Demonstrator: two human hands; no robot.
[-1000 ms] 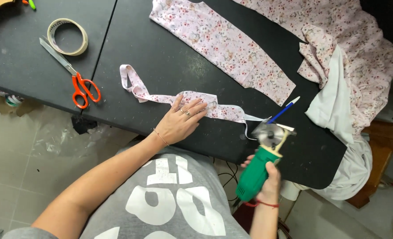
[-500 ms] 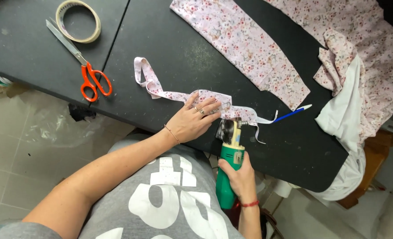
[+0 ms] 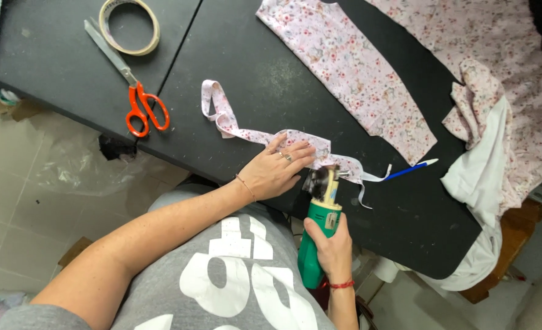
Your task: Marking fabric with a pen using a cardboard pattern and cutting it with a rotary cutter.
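Head cam, looking down on black worktop.

L→R:
- Far left, top: roll of beige tape, flat ring, lying on table. Just right of/below it: scissors w/ orange plastic handles + steel blades, blades pointing up-left twd the tape, handles twd table edge. Both well apart from hands.
- Centre: long narrow strip of pink floral cotton fabric, looped at its left end, running right along near table edge. Its right part goes under the left hand.
- Left hand: flat, palm down, fingers spread slightly, pressing the strip onto table. Rings on fingers, thin bracelet at wrist.
- Just right of left hand: green handheld electric rotary cutter w/ round metal blade. Blade end sits at the strip, right beside left fingertips; can't tell if blade is actually in the cloth.
- Right hand: wrapped round green body of cutter, closed grip, red thread band at wrist.
- Thin white trimmings trail off the strip's right end, by a blue pen w/ white cap lying on table.
- Above: large flat panel of same pink floral fabric, diagonal.
- Far right: heap of floral + white cloth, hanging over table edge.
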